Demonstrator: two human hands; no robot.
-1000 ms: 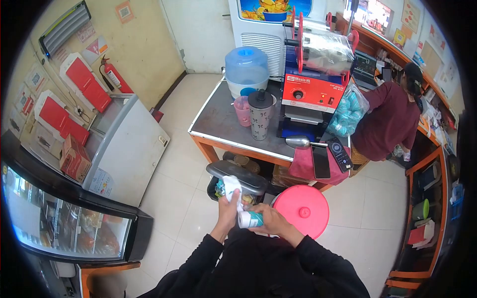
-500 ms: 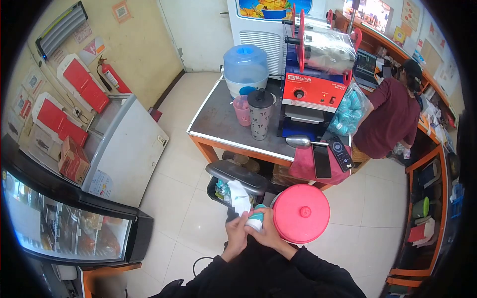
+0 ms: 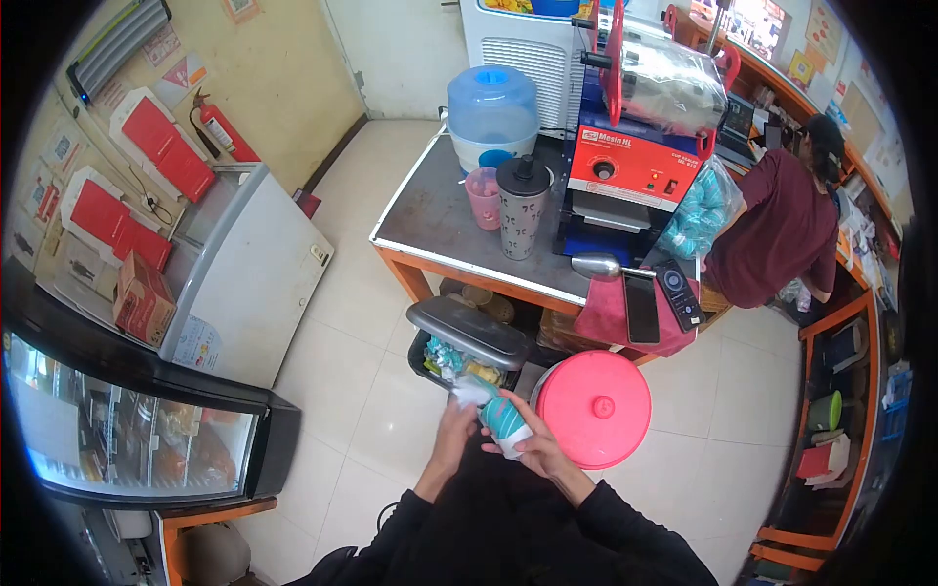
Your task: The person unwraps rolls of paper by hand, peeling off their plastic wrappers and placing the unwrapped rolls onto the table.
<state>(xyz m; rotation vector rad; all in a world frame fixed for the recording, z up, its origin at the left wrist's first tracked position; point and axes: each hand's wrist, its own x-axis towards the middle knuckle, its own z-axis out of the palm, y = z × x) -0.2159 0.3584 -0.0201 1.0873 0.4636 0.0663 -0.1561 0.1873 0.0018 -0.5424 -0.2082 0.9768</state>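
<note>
My right hand [image 3: 543,455] is closed around a rounded teal-and-white bundle [image 3: 504,420], whose exact kind I cannot make out. Beside it, my left hand [image 3: 452,430] pinches a crumpled white piece, like tissue or thin plastic [image 3: 473,393], slightly blurred, close to the bundle's top. Both hands are in front of my body, just above the near edge of a black bin [image 3: 418,361]. The bin's dark lid [image 3: 469,332] is tilted up, and teal and yellow scraps [image 3: 451,359] show inside. Close to my right hand stands a tub with a pink lid [image 3: 594,408].
Ahead is a table [image 3: 415,220] with a water dispenser [image 3: 493,117], tumbler [image 3: 524,207], pink cup [image 3: 483,198], red cup sealer [image 3: 630,166], metal scoop [image 3: 596,265], phone [image 3: 641,308] and remote [image 3: 678,296]. A person in maroon [image 3: 782,230] is at right; a chest freezer [image 3: 249,273] is left.
My left hand has drawn the white piece away from the bundle to the left. The teal bundle now shows more fully in my right hand. The view has shifted slightly.
</note>
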